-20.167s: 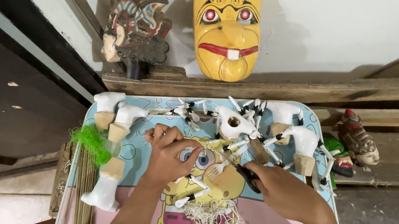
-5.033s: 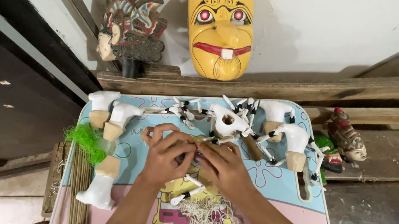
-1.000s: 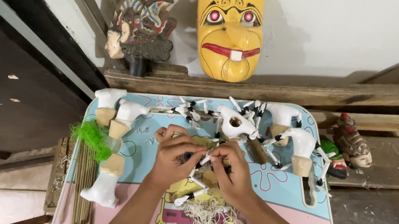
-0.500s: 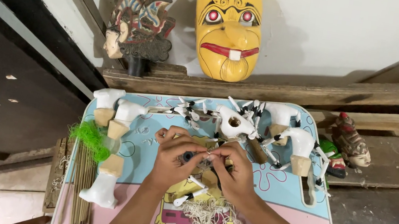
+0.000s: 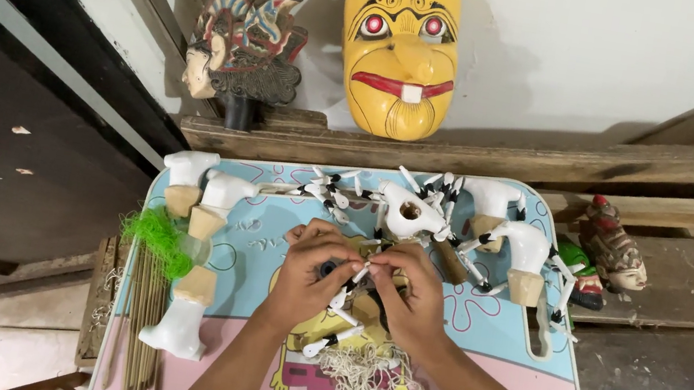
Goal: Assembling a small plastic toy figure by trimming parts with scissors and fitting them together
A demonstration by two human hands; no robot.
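Note:
Both my hands meet over the middle of a small blue and pink cartoon-printed table [image 5: 475, 322]. My left hand [image 5: 312, 271] and my right hand [image 5: 408, 290] pinch a small white puppet piece with black tips [image 5: 355, 278] between their fingertips. Under the hands lie more white, black-tipped jointed sticks [image 5: 328, 341] and a tangle of pale string [image 5: 369, 377]. A white carved puppet head [image 5: 407, 214] lies just beyond the hands.
White horse-like carved pieces with bare wooden ends [image 5: 200, 195] lie at the table's left and right. Green fluff [image 5: 158, 235] and thin bamboo sticks [image 5: 141, 320] sit at the left edge. A yellow mask [image 5: 400, 46] and a painted puppet head [image 5: 243, 30] lean on the wall.
My hands have drawn closer together over the table's middle, fingertips now meeting on the small white piece. Twenty seconds ago my right hand held a dark tool.

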